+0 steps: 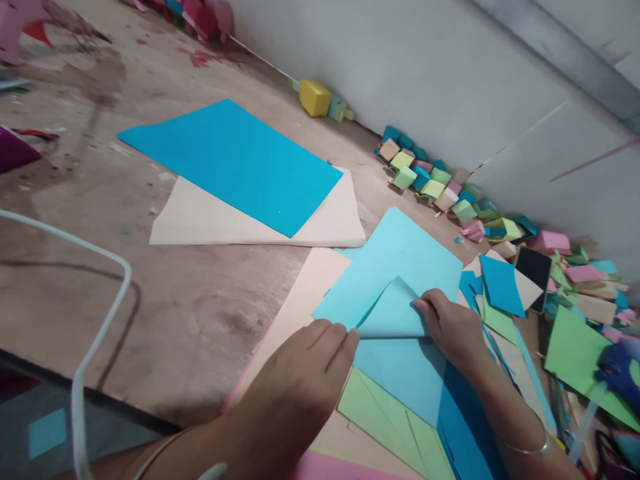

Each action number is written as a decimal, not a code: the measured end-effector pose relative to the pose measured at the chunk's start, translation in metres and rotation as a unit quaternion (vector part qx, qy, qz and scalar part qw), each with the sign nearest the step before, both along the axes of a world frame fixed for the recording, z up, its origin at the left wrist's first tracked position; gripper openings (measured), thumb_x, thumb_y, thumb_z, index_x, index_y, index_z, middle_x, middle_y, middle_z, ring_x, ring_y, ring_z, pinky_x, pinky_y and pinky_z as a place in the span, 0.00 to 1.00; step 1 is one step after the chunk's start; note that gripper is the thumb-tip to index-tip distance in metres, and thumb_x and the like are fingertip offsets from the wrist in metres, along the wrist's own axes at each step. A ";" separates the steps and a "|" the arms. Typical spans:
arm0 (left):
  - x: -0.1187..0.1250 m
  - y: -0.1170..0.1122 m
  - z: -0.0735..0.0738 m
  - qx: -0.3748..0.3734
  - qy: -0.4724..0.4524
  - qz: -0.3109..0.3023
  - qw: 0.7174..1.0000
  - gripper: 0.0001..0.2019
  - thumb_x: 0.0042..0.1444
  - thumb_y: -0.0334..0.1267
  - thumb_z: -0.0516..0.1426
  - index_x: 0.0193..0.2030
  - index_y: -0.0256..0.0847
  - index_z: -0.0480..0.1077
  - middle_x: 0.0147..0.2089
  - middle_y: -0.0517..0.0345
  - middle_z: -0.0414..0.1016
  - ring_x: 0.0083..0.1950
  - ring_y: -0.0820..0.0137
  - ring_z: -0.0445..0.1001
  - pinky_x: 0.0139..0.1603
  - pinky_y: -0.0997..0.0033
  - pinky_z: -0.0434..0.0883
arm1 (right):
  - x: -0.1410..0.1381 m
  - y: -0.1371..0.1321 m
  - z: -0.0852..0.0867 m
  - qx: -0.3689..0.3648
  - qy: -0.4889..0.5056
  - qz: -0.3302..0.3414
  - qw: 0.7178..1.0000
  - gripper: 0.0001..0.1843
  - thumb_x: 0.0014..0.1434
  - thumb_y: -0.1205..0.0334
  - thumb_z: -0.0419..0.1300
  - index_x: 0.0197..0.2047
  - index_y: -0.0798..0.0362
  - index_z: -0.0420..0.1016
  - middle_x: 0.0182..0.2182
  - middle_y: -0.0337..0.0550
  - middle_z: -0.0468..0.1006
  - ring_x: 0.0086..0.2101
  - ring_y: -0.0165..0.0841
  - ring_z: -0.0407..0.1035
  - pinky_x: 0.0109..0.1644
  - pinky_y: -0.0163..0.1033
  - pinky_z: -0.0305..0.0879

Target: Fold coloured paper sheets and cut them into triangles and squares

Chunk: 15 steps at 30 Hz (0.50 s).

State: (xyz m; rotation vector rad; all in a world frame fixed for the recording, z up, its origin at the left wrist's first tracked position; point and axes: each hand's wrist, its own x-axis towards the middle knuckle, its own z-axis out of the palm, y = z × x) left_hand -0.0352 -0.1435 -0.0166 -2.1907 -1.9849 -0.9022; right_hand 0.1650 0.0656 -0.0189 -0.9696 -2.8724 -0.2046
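Paper bent up on a crowded worktable

Down the near side runs a pile of coloured sheets; beyond, a bright blue sheet lies askew over a cream sheet. The paper, light blue, sits on the pile, one flap turned up. The left hand has its fingers curled close together at the flap's left end; its thumb is hidden, so any grip cannot be told. The right hand, nearly closed, pinches the flap's right edge. Small folded paper boxes cluster at the back.

A stained worktable, coloured paper sheets and small boxes suggest a craft workshop.
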 end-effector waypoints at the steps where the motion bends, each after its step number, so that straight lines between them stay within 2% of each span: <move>1: 0.000 0.001 0.002 0.003 -0.001 -0.002 1.000 0.15 0.63 0.24 0.47 0.53 0.29 0.68 0.39 0.46 0.74 0.43 0.61 0.72 0.41 0.58 0.74 | -0.001 0.001 0.000 -0.003 -0.005 0.002 1.000 0.26 0.69 0.44 0.40 0.33 0.52 0.68 0.18 0.40 0.72 0.19 0.34 0.68 0.25 0.37 0.45; 6: 0.000 0.000 0.002 -0.021 -0.018 0.002 1.000 0.13 0.62 0.23 0.46 0.44 0.34 0.71 0.39 0.48 0.73 0.40 0.65 0.71 0.40 0.62 0.73 | -0.006 0.002 -0.004 -0.020 -0.012 -0.007 1.000 0.25 0.69 0.44 0.40 0.34 0.51 0.68 0.18 0.40 0.72 0.19 0.35 0.67 0.24 0.37 0.44; 9: 0.001 -0.002 -0.001 -0.032 -0.020 0.005 0.999 0.13 0.61 0.22 0.47 0.41 0.35 0.71 0.40 0.47 0.72 0.41 0.64 0.71 0.41 0.61 0.73 | -0.006 0.002 -0.002 -0.045 0.024 -0.023 0.998 0.23 0.69 0.45 0.41 0.35 0.51 0.68 0.19 0.40 0.72 0.20 0.35 0.66 0.25 0.37 0.47; 11: 0.002 -0.003 -0.002 -0.033 -0.018 0.010 0.999 0.12 0.60 0.22 0.48 0.40 0.35 0.71 0.41 0.47 0.72 0.42 0.63 0.70 0.43 0.60 0.72 | -0.005 0.002 0.004 -0.097 0.067 -0.020 0.993 0.20 0.69 0.47 0.43 0.36 0.51 0.67 0.21 0.39 0.72 0.22 0.33 0.67 0.26 0.36 0.52; 15: 0.004 -0.003 0.000 -0.038 -0.018 0.011 0.999 0.13 0.61 0.22 0.47 0.40 0.35 0.71 0.41 0.47 0.72 0.42 0.63 0.70 0.43 0.59 0.72 | -0.001 0.003 0.017 -0.227 0.092 0.039 0.969 0.13 0.69 0.54 0.46 0.40 0.50 0.67 0.27 0.39 0.72 0.27 0.31 0.67 0.32 0.34 0.60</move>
